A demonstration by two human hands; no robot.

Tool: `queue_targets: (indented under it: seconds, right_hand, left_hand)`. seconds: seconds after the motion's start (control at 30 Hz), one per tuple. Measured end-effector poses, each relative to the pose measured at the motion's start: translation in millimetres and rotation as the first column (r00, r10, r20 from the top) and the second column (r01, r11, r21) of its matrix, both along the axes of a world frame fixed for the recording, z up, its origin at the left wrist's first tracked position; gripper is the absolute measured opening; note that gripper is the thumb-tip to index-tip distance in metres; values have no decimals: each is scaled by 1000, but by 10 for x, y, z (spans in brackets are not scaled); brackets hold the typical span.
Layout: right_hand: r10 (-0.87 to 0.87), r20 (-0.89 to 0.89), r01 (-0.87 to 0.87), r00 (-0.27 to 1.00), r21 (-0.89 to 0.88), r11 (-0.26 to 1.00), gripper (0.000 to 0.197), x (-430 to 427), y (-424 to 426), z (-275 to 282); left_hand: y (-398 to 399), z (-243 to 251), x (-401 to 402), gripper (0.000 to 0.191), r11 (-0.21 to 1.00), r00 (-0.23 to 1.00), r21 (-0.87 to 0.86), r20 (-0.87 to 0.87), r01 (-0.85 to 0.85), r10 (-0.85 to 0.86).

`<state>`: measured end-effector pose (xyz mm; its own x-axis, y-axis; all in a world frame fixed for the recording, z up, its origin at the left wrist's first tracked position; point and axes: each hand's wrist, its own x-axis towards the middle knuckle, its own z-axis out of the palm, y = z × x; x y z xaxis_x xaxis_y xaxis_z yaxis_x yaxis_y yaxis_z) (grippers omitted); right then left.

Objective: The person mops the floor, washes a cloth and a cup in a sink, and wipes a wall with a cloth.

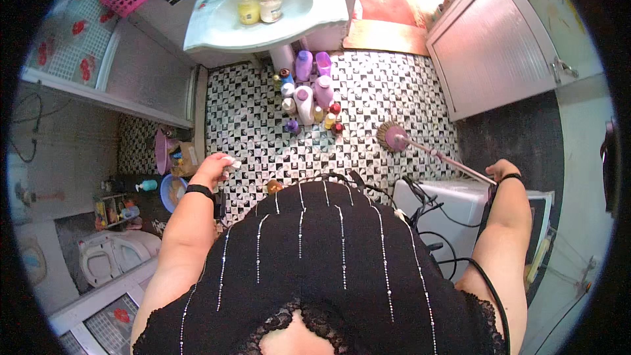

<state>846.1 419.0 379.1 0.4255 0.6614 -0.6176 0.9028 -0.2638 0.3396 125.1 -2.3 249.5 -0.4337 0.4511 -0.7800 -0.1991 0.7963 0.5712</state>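
My left hand [212,169] is closed around a crumpled white tissue or cloth [233,162], held above the tiled floor at the left. Over on the right, my right hand [504,168] is beside the upper end of the pink handle [456,165] of a round floor brush [394,137]. Whether its fingers hold the handle or anything else is hidden. Before me on the floor stands a cluster of bottles, among them a white bottle with a purple cap [304,103] and a pink-purple bottle [323,91]. A small dark-purple bottle [293,126] stands at the near side.
Beyond the bottles is a washbasin [217,27] holding a yellow pump bottle [248,7] and a white jar [270,8]. A white appliance [438,202] with black cables sits at right. An opened door [498,44] is at far right. Basins [171,192] and a toilet [118,256] lie left.
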Motion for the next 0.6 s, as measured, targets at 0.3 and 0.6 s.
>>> queue_targets:
  seconds: [0.3,0.6]
  right_hand:
    - [215,-19,-212,977,87,973,35,-390,-133,-84]
    - [293,-647,-200,704,215,956,33,-1953,103,-220]
  left_hand:
    - [167,-105,-383,14,999,998,-26,45,-40,42]
    - [600,426,-612,21,882,888,273,373,-383,270]
